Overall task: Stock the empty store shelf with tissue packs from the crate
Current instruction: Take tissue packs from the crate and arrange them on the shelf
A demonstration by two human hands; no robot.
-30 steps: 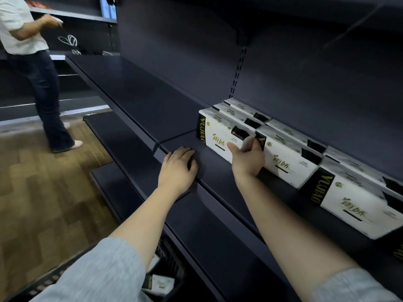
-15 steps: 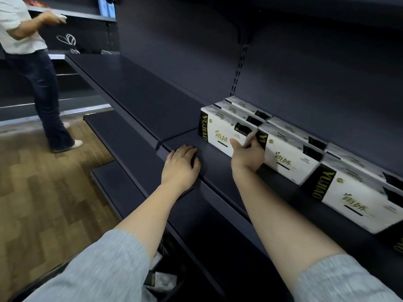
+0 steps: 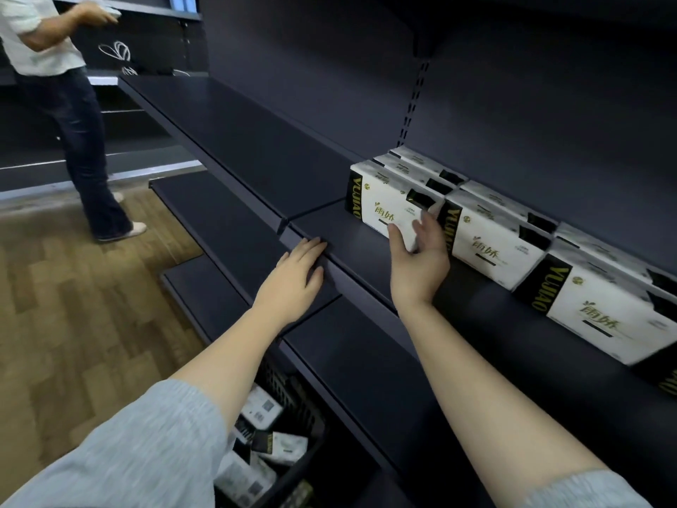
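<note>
White tissue packs with black ends stand in rows on the dark shelf (image 3: 366, 247). The leftmost front pack (image 3: 384, 203) has my right hand (image 3: 417, 258) at its lower right corner, fingers spread and relaxed, thumb touching its front face. A second pack (image 3: 491, 240) and a third (image 3: 600, 309) follow to the right. My left hand (image 3: 296, 280) lies flat on the shelf's front edge. Below, a black crate (image 3: 293, 397) holds several more packs (image 3: 282, 447).
A person (image 3: 69, 104) in a white shirt and jeans stands at the far left by another shelf. Bare dark shelves (image 3: 227, 141) stretch away to the left. Lower shelves step out toward the wooden floor (image 3: 73, 306).
My right hand has loosened from the leftmost pack's right end and drawn back slightly, fingers now spread. The left hand has stayed on the shelf edge.
</note>
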